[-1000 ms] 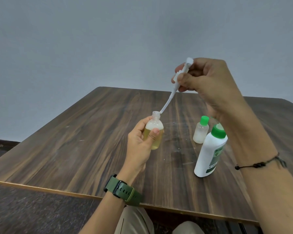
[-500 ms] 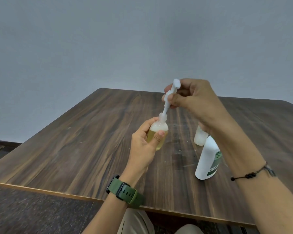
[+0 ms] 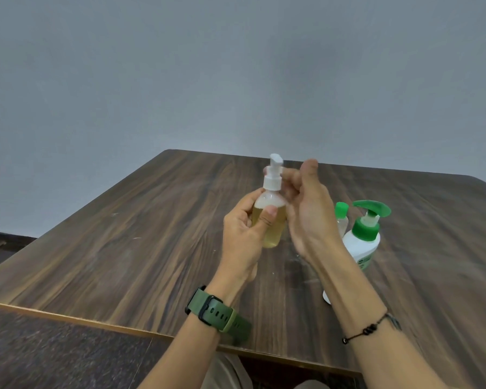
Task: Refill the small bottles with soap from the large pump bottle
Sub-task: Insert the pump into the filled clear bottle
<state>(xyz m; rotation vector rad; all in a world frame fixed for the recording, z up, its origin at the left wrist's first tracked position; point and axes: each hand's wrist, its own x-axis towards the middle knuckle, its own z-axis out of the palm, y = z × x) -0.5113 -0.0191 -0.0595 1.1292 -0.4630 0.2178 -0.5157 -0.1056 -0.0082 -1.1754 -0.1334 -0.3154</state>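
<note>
My left hand (image 3: 243, 237) grips a small clear bottle (image 3: 270, 228) of yellow soap, held upright above the table. A white pump cap (image 3: 273, 175) sits on its neck. My right hand (image 3: 306, 209) is beside the cap with fingers curled round its collar; the contact is blurred. The large white pump bottle (image 3: 362, 245) with a green pump head stands on the table to the right, partly behind my right forearm. Just behind it, a second small clear bottle (image 3: 342, 217) with a green cap stands.
The dark wooden table (image 3: 124, 234) has its near edge just under my forearms and its right edge sloping away at far right. A plain grey wall rises behind it. Dark floor shows at lower left.
My right hand lowered the white pump cap with its long tube fully into the small bottle, so the cap now sits on the neck. The left hand kept holding the bottle.
</note>
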